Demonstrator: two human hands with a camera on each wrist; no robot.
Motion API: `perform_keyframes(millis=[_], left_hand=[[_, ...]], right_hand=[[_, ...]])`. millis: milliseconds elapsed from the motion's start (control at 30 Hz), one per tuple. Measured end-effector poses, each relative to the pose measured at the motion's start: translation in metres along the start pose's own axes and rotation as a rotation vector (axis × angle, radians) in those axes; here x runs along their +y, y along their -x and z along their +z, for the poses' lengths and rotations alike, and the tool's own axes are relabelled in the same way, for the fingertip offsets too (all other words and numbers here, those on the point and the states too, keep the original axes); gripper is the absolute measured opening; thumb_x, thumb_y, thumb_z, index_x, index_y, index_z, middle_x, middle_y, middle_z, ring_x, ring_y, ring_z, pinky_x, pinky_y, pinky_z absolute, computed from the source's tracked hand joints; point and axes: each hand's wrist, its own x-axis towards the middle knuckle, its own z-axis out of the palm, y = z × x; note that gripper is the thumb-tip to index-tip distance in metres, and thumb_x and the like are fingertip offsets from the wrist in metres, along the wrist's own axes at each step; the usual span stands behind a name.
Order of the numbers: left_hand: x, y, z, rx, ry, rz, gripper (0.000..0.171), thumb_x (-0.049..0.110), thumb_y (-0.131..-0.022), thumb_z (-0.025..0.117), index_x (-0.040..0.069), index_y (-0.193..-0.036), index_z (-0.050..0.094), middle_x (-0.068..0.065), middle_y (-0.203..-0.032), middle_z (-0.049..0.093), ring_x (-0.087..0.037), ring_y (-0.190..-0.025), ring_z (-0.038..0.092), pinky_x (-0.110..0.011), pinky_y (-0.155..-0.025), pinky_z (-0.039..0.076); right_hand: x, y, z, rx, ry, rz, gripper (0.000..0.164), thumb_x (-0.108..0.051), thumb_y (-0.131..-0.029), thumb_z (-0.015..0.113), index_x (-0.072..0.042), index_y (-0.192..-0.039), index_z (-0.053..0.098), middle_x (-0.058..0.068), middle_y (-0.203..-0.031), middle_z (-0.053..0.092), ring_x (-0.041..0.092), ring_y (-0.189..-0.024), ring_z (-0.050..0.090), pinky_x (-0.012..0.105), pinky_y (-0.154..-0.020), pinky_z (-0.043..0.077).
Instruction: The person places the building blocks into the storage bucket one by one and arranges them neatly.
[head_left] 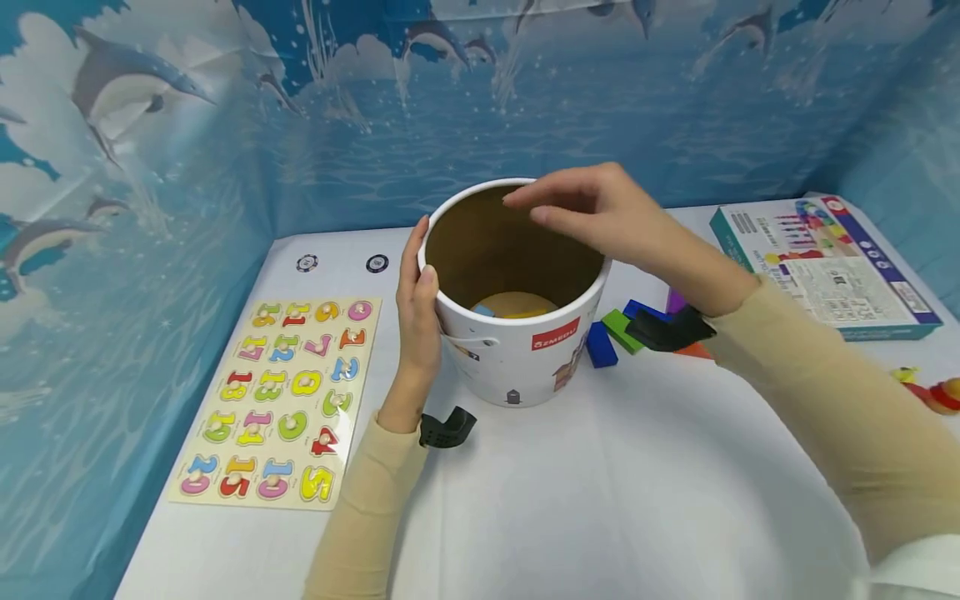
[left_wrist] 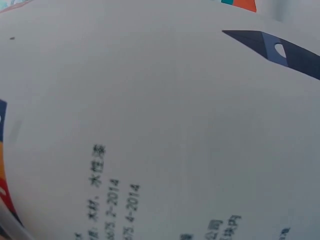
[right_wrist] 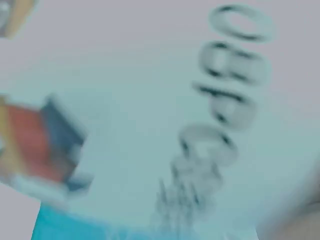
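Observation:
A white bucket (head_left: 480, 358) with printed pictures and a red label stands upright on the table. Against its left outer side rests my left hand (head_left: 417, 317), fingers and thumb fairly straight along the wall just below the rim. My right hand (head_left: 592, 208) is over the right part of the bucket's opening, fingers loosely bent, with nothing seen between them. At the bottom inside lie a light blue piece (head_left: 483, 311) and a yellow piece (head_left: 525, 315), mostly hidden by the near wall. Printed bucket wall fills the left wrist view; the right wrist view is blurred.
Right of the bucket lie a blue block (head_left: 602, 345), a green block (head_left: 622, 331) and others, partly behind my right wrist. A number puzzle board (head_left: 345, 425) is at the left, with two round chips behind it. At the far right are a flat box (head_left: 840, 283) and small toys.

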Motion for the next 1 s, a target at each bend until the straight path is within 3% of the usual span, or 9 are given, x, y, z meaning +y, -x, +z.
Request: perform_keyframes(millis=[133,300,367,500,600,700,833,900,1000], left_hand=[[-0.009,0.000,-0.002,0.007,0.002,0.018,0.054,0.031,-0.087,0.030,0.019,-0.140,0.027,0.006,-0.141,0.029,-0.023,-0.124,0.031,-0.053,-0.096,0.029],[-0.011,0.000,-0.001,0.011,0.011,0.016,0.055,0.032,-0.087,0.031,0.019,-0.140,0.027,0.005,-0.140,0.030,-0.023,-0.124,0.032,-0.053,-0.095,0.030],[-0.011,0.000,0.000,0.011,0.019,0.018,0.055,0.031,-0.086,0.031,0.017,-0.140,0.027,0.004,-0.140,0.030,-0.024,-0.124,0.032,-0.054,-0.095,0.029],[-0.010,0.000,0.001,0.007,0.033,0.027,0.057,0.028,-0.086,0.030,0.012,-0.140,0.025,0.001,-0.141,0.028,-0.027,-0.124,0.031,-0.056,-0.095,0.029],[-0.009,0.000,0.001,0.012,0.031,0.031,0.058,0.026,-0.085,0.030,0.011,-0.141,0.023,-0.001,-0.142,0.027,-0.027,-0.124,0.031,-0.056,-0.094,0.029],[-0.008,-0.001,0.000,0.019,0.026,0.024,0.058,0.027,-0.085,0.029,0.011,-0.141,0.023,0.000,-0.142,0.027,-0.027,-0.124,0.031,-0.055,-0.094,0.030],[-0.008,-0.001,-0.001,0.016,0.024,0.018,0.056,0.028,-0.086,0.030,0.015,-0.140,0.025,0.003,-0.141,0.028,-0.025,-0.124,0.031,-0.054,-0.095,0.029],[-0.008,-0.001,-0.001,0.015,0.020,0.019,0.055,0.029,-0.087,0.030,0.017,-0.140,0.026,0.004,-0.141,0.028,-0.024,-0.124,0.032,-0.054,-0.095,0.030],[-0.008,-0.001,-0.001,0.020,0.017,0.014,0.054,0.031,-0.087,0.030,0.019,-0.140,0.027,0.006,-0.141,0.029,-0.023,-0.124,0.032,-0.053,-0.095,0.030]], right_hand=[[0.024,0.049,-0.018,0.226,-0.142,0.125,0.034,-0.023,-0.087,0.053,-0.015,-0.120,0.056,0.002,-0.120,0.054,0.017,-0.111,0.048,0.025,-0.088,0.043],[0.099,0.109,-0.020,0.348,-0.314,0.409,0.045,-0.031,-0.086,0.053,-0.015,-0.128,0.048,0.000,-0.125,0.050,0.015,-0.114,0.046,0.014,-0.083,0.043],[0.128,0.132,-0.011,0.382,-0.308,0.534,0.050,-0.036,-0.085,0.052,-0.017,-0.131,0.044,-0.001,-0.126,0.049,0.013,-0.114,0.045,0.015,-0.084,0.042],[0.159,0.167,0.007,0.379,-0.135,0.716,0.059,-0.047,-0.085,0.046,-0.022,-0.137,0.035,0.003,-0.134,0.040,0.019,-0.120,0.036,0.024,-0.092,0.039],[0.166,0.177,0.014,0.331,-0.010,0.719,0.063,-0.046,-0.086,0.046,-0.016,-0.139,0.030,0.013,-0.137,0.035,0.030,-0.121,0.031,0.029,-0.093,0.039],[0.169,0.178,0.021,0.311,0.123,0.641,0.060,-0.037,-0.086,0.052,-0.009,-0.137,0.035,0.020,-0.132,0.039,0.035,-0.116,0.035,0.030,-0.090,0.042],[0.170,0.177,0.032,0.342,0.280,0.544,0.048,-0.023,-0.085,0.058,-0.005,-0.128,0.047,0.020,-0.117,0.048,0.033,-0.101,0.043,0.027,-0.079,0.042],[0.171,0.177,0.037,0.358,0.309,0.531,0.044,-0.022,-0.084,0.058,-0.006,-0.125,0.050,0.019,-0.111,0.049,0.031,-0.096,0.043,0.026,-0.073,0.038],[0.169,0.175,0.042,0.340,0.284,0.533,0.045,-0.026,-0.085,0.058,-0.005,-0.124,0.051,0.019,-0.110,0.049,0.032,-0.096,0.043,0.037,-0.078,0.041]])
